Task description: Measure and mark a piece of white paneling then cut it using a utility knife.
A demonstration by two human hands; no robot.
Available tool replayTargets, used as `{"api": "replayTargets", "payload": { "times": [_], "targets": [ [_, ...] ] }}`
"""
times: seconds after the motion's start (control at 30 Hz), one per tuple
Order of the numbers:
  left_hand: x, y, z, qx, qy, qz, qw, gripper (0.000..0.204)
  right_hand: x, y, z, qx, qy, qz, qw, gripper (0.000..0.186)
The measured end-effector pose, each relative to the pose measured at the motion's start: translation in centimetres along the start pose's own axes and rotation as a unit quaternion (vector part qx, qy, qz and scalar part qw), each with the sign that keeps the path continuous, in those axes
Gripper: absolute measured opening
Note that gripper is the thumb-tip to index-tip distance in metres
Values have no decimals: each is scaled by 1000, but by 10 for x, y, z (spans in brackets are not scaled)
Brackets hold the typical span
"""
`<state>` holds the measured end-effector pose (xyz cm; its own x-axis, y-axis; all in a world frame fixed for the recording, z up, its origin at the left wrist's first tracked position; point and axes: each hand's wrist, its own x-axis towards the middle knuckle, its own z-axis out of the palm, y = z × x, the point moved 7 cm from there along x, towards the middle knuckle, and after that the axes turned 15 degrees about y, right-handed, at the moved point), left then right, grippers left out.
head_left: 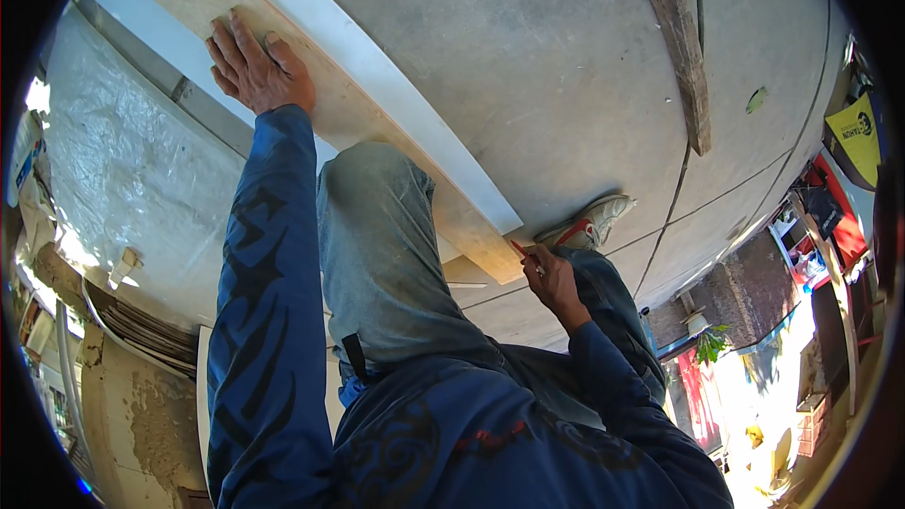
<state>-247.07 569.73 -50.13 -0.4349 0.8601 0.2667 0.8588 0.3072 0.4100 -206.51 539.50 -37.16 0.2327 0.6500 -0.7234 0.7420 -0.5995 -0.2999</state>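
A long wooden plank (339, 85) runs from the far left toward the middle, lying over a longer white panel (405, 108) whose edges show on both sides. My left hand (259, 66) rests flat on the plank with its fingers spread. At the plank's near end, my right hand (554, 285) is closed around a slim red pencil (518, 248). The pencil's tip is close to the plank's corner; I cannot tell whether it touches. My left knee (377, 188) is up against or over the plank's side, hiding part of it.
My shoe (599, 219) stands on the concrete floor (528, 66) just past the plank's end. A weathered timber (674, 38) lies at the far right. Clear plastic sheeting (123, 141) covers a surface on the left. A potted plant (709, 344) and clutter stand at right.
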Motion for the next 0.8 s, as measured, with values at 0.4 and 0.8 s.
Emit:
{"api": "replayTargets", "payload": {
  "times": [0.4, 0.8],
  "targets": [
    [-1, -2, 2, -3, 3, -3, 1000, 62, 28, -51, 21, -50, 14, -113, 992, 13],
    [0, -4, 0, -3, 2, -4, 1000, 62, 38, -58, 12, -58, 11, -98, 993, 12]
  ]
}}
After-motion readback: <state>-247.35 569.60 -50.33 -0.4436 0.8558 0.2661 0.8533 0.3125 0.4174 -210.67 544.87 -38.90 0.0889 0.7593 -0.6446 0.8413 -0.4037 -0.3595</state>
